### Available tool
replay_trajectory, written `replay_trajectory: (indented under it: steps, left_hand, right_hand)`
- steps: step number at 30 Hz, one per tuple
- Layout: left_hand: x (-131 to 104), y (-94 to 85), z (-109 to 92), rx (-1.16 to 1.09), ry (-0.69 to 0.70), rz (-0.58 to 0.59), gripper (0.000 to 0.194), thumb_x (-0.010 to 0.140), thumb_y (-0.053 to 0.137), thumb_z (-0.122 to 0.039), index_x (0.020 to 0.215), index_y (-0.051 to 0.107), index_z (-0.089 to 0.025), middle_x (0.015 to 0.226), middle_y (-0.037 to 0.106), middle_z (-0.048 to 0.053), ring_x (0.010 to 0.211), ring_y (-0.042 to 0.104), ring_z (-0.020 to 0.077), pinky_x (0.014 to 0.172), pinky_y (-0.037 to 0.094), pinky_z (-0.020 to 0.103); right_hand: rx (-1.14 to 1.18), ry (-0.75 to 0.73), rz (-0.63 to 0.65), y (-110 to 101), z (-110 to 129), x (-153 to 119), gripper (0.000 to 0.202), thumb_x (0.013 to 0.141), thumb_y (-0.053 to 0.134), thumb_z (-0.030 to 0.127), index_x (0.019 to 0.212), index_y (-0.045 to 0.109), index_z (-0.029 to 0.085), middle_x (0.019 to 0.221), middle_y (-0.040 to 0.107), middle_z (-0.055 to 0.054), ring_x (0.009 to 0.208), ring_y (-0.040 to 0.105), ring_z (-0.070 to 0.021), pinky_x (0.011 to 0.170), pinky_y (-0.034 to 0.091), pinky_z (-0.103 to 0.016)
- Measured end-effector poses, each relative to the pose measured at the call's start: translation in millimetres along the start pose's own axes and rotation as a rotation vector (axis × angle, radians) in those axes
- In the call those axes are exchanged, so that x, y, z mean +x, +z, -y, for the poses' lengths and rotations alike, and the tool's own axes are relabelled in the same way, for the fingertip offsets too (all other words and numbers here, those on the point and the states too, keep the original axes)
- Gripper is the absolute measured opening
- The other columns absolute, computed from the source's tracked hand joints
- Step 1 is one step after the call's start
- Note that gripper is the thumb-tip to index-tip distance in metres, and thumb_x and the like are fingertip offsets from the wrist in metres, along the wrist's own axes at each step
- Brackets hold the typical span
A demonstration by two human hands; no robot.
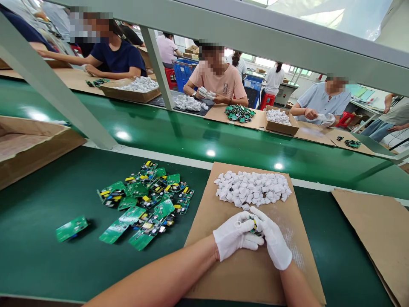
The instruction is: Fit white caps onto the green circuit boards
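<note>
My left hand [234,235], in a white glove, is closed around a small circuit board [255,225] with a yellow part on it. From the other side my right hand [274,238], also gloved in white, grips the same board. Both hands are over a brown cardboard sheet [217,277]. Just beyond them lies a pile of small white pieces [252,187]. To the left, on the green table [41,192], green circuit boards [147,204] with yellow and black parts are heaped. One single board [72,229] lies apart from the heap.
An open cardboard box [41,157] stands at the left edge. Another cardboard sheet [377,234] lies at the right. A metal frame [60,81] crosses above the table. Beyond the green belt [191,136], several people sit with boxes and piles of boards.
</note>
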State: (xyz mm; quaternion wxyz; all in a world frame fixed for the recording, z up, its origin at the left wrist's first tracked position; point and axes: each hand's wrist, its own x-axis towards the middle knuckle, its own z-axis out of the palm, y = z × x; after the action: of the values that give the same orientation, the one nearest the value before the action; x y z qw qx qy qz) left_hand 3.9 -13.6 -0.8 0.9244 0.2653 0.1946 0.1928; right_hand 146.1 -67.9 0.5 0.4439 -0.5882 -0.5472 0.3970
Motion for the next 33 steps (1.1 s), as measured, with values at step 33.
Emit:
replay_trajectory:
  steps: [33]
  left_hand:
    - [5.7, 1.9, -4.8, 0.378, 0.123, -0.095, 0.028, 0.068, 0.066, -0.037, 0.078, 0.058, -0.012, 0.065, 0.059, 0.005, 0.057, 0.059, 0.0131, 0.042, 0.044, 0.017]
  right_hand:
    - [0.057, 0.052, -0.082, 6.6, -0.6, -1.4, 0.035, 0.087, 0.045, 0.04, 0.112, 0.062, 0.023, 0.116, 0.063, -0.005, 0.107, 0.057, -0.0227, 0.094, 0.045, -0.037]
